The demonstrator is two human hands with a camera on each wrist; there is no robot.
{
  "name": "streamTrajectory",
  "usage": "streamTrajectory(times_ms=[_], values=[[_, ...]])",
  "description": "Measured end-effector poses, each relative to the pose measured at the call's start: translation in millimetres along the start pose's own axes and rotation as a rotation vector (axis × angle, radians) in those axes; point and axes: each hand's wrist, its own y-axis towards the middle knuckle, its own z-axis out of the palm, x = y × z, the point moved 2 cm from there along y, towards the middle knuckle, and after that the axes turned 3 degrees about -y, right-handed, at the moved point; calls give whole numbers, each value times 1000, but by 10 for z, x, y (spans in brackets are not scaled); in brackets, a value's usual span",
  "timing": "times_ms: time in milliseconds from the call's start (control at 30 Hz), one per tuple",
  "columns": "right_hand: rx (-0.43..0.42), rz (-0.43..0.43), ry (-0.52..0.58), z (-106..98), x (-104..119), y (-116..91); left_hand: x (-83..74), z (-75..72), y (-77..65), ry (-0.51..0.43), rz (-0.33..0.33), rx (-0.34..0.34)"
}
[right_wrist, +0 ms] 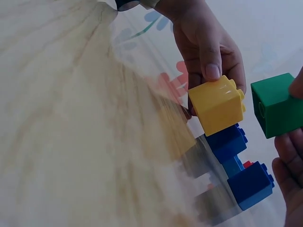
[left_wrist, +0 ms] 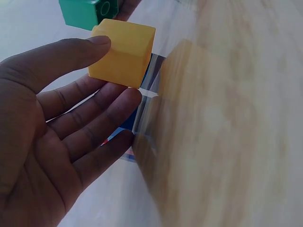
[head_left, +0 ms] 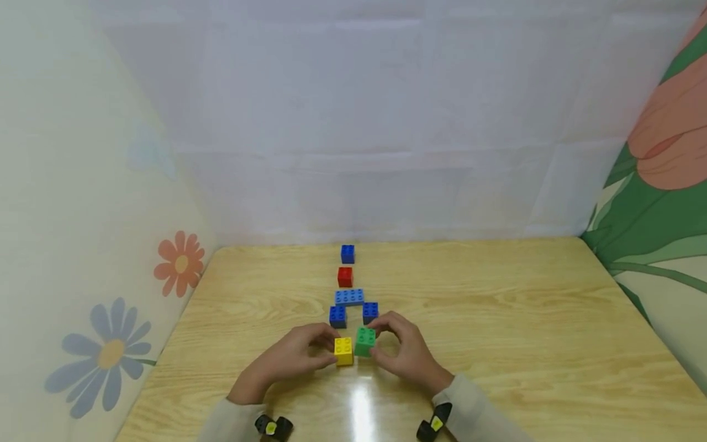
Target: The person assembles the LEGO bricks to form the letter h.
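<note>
Between the thumb and fingers of my left hand (head_left: 301, 351) is a yellow toy brick (head_left: 343, 352) with studs on top. My right hand (head_left: 407, 353) pinches a green toy brick (head_left: 365, 342) by its side, just right of the yellow one, with a small gap between them. The right wrist view shows the hollow underside of the green brick (right_wrist: 279, 105). In the left wrist view the thumb lies on one face of the yellow brick (left_wrist: 123, 53), with the other fingers behind and below it.
Beyond the hands, two dark blue bricks (head_left: 338, 317) stand side by side, apart. Behind them lie a longer light blue brick (head_left: 350, 298), a red brick (head_left: 345, 277) and another blue brick (head_left: 347, 254) near the far edge of the wooden table (head_left: 497, 307). A white cloth (head_left: 386, 123) hangs behind.
</note>
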Motion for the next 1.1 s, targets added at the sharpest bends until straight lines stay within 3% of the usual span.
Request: streamTrajectory(times_ms=[133, 367, 667, 933, 1100], values=[[3, 12, 3, 34, -145, -37, -14, 6, -4, -6, -5, 5], [3, -41, -5, 21, -179, -38, 3, 22, 11, 6, 19, 4], [-9, -39, 14, 43, -150, -40, 57, 36, 22, 42, -2, 8], [-2, -65, 53, 20, 114, -15, 83, 48, 20, 51, -5, 3], [1, -59, 50, 62, -23, -39, 82, 62, 20, 65, -10, 0]])
